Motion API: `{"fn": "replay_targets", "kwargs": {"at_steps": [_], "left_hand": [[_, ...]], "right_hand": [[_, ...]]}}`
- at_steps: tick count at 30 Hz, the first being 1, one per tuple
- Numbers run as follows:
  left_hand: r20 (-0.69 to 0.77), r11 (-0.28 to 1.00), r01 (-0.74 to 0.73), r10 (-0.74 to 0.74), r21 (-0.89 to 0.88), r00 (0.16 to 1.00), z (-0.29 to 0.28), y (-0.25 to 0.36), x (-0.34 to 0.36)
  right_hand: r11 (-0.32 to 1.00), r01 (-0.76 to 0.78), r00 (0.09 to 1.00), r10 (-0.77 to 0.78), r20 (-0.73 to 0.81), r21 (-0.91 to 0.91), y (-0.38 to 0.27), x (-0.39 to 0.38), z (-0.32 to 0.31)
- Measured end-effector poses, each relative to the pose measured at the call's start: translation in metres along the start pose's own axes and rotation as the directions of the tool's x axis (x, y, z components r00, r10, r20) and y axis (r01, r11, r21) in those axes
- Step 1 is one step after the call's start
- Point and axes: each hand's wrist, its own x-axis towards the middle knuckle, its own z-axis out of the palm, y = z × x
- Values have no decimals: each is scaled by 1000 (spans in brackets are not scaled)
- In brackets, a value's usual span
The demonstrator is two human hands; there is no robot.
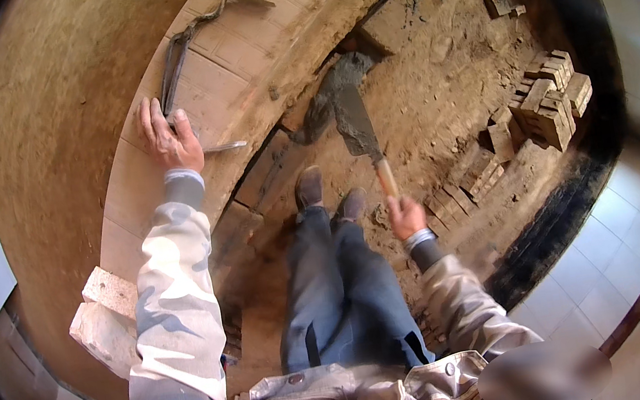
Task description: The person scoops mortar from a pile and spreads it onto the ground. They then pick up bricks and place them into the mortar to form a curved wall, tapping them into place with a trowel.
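Note:
My right hand (407, 216) is closed around the wooden handle of a trowel (359, 124). Its grey blade rests over wet mortar (326, 100) spread along the base of the low wall. On the tiled top of that wall (222, 70) lies my left hand (175, 141), fingers and thumb apart. It touches or sits right beside the lower end of a bent dark metal bar (185, 42). A short, thin metal piece (226, 146) sticks out beside the wrist; whether it belongs to the bar is hidden by the hand.
Several bricks are stacked on the dirt floor (436, 91) to the right, a brick pile (551, 112) among them. Two pale bricks (105, 315) sit by my left forearm. My shoes (310, 187) stand beside the wall. White floor tiles (585, 260) lie beyond a black edge at right.

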Motion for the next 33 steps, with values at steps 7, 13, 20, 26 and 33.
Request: {"fn": "replay_targets", "kwargs": {"at_steps": [7,13,20,26,33], "left_hand": [[-19,1000,-11,12,10,1000,13,1,5],[-19,999,-18,18,29,1000,14,0,5],[-15,1000,13,-13,18,1000,17,1,3],[-16,997,8,-7,74,1000,8,-7,2],[-33,1000,-2,2,-1,999,17,-4,5]], "right_hand": [[944,194,981,-181,71,-267,45,159,-86],[968,-205,934,149,326,146,38,117,-55],[998,43,897,-22,441,-39,62,72,-32],[854,456,868,-364,338,-251,12,94,-81],[754,400,916,-325,234,-520,-41,146,-149]]}}
